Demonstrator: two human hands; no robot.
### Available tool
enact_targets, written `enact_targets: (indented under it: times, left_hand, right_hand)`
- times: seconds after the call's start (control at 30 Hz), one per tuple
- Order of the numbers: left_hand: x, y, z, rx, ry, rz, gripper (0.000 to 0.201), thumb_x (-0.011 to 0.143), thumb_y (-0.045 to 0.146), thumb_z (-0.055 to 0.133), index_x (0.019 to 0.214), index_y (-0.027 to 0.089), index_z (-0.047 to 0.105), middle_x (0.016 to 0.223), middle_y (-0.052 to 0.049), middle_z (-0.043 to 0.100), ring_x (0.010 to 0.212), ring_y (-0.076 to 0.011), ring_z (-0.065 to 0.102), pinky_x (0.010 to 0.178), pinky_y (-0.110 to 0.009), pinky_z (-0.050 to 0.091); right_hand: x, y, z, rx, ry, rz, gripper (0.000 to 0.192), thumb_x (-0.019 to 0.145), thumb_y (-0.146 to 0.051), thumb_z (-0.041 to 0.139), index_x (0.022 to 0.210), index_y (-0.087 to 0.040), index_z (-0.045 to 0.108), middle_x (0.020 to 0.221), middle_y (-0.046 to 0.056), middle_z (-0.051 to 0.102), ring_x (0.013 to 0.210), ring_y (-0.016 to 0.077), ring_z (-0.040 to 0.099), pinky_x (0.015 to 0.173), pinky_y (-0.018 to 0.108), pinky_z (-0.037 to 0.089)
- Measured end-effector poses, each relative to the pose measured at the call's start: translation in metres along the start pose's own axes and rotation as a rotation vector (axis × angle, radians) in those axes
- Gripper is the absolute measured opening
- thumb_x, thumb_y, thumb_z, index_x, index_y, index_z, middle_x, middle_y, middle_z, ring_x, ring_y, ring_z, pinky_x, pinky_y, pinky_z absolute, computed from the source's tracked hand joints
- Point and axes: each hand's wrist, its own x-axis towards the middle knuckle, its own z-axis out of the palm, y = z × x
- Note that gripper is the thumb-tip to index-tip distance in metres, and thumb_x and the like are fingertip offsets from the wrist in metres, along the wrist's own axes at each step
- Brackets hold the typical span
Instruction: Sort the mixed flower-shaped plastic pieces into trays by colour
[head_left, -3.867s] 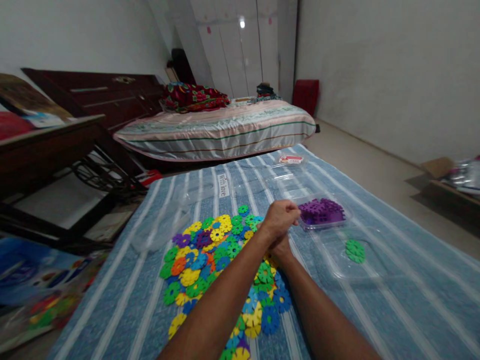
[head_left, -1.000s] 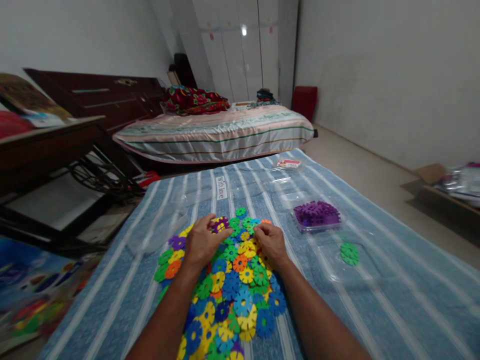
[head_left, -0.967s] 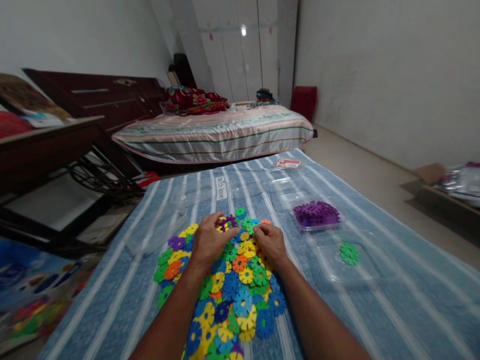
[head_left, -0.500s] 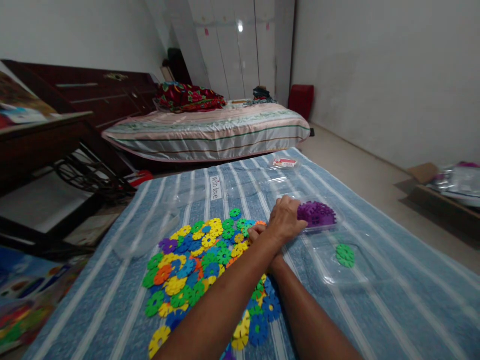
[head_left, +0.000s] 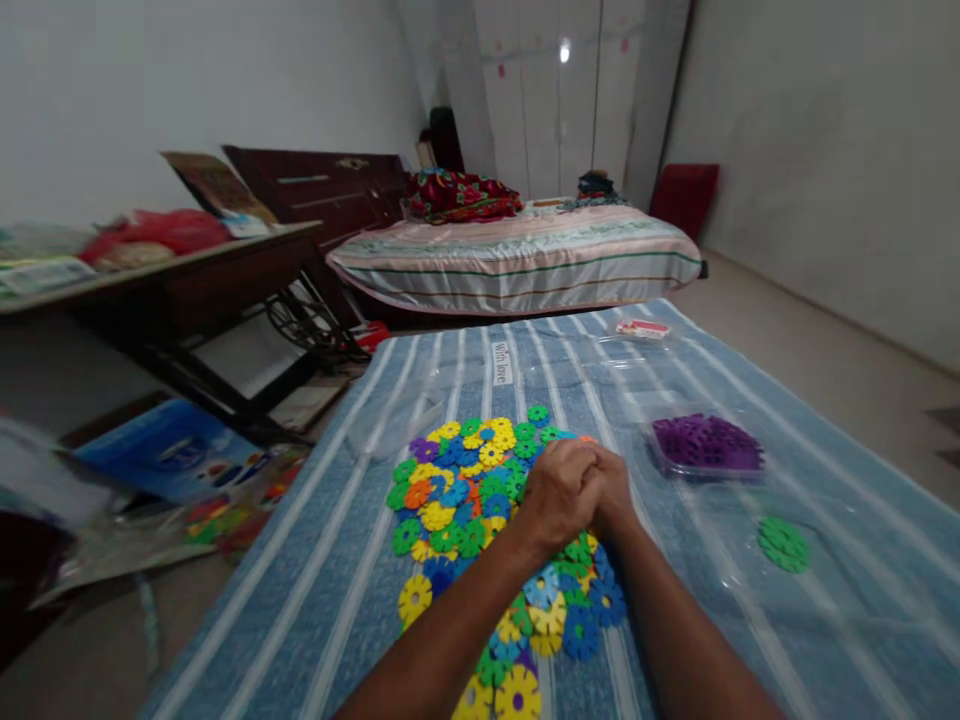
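Loose flower discs (head_left: 436, 516) at eight o'clock from left hand (head_left: 559, 490), seemingly spread for picking, left hand overlapping right hand (head_left: 615, 482), each grip curled, contents impossible to tell, then purple pieces (head_left: 705, 443) in a clear tub (head_left: 670, 468) at three o'clock, presumably kept together.

I can read "With love", dark letters running down a white label (head_left: 502, 364) at the far side of the striped cloth (head_left: 315, 590). Print on the red-and-white card (head_left: 643, 329), far right, and the blue package (head_left: 176, 450), left, is too blurred to read.
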Motion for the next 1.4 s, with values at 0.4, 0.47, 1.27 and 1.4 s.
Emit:
enact_targets:
  times: [0.4, 0.47, 1.27, 1.4]
  left_hand:
    - [-0.118, -0.109, -0.108, 0.386, 0.356, -0.648, 0.015, 0.082, 0.028, 0.055, 0.094, 0.021, 0.062, 0.111, -0.010, 0.065, 0.110, -0.0289, 0.059, 0.102, -0.047, 0.046]
    - [-0.126, -0.117, -0.109, 0.404, 0.373, -0.695, 0.019, 0.083, 0.030, 0.054, 0.098, 0.021, 0.062, 0.114, -0.012, 0.065, 0.112, -0.0301, 0.058, 0.103, -0.047, 0.045]
    - [-0.086, -0.128, -0.097, 0.499, 0.286, -0.757, 0.024, 0.088, 0.028, 0.052, 0.102, 0.016, 0.066, 0.109, -0.011, 0.068, 0.105, -0.0230, 0.060, 0.097, -0.034, 0.044]
    - [-0.064, -0.132, -0.099, 0.566, 0.097, -0.927, 0.031, 0.088, 0.033, 0.051, 0.110, 0.016, 0.063, 0.114, -0.014, 0.066, 0.112, -0.0281, 0.058, 0.093, -0.039, 0.045]
  right_hand:
    - [-0.003, 0.008, -0.015, -0.063, 0.037, 0.007, 0.042, 0.078, -0.056, 0.066, 0.069, -0.015, 0.068, 0.062, 0.001, 0.057, 0.056, 0.0132, 0.051, 0.047, 0.021, 0.040]
    - [-0.004, 0.008, -0.017, -0.047, 0.032, 0.043, 0.044, 0.077, -0.058, 0.067, 0.071, -0.015, 0.069, 0.062, 0.001, 0.057, 0.053, 0.0127, 0.050, 0.044, 0.021, 0.040]
    - [-0.010, 0.009, -0.020, 0.008, 0.040, 0.104, 0.050, 0.067, -0.063, 0.075, 0.072, -0.013, 0.070, 0.060, 0.004, 0.062, 0.047, 0.0132, 0.052, 0.039, 0.021, 0.041]
    - [-0.009, 0.010, -0.019, 0.012, 0.037, 0.103, 0.050, 0.069, -0.063, 0.073, 0.075, -0.013, 0.071, 0.060, 0.003, 0.061, 0.047, 0.0132, 0.052, 0.040, 0.022, 0.041]
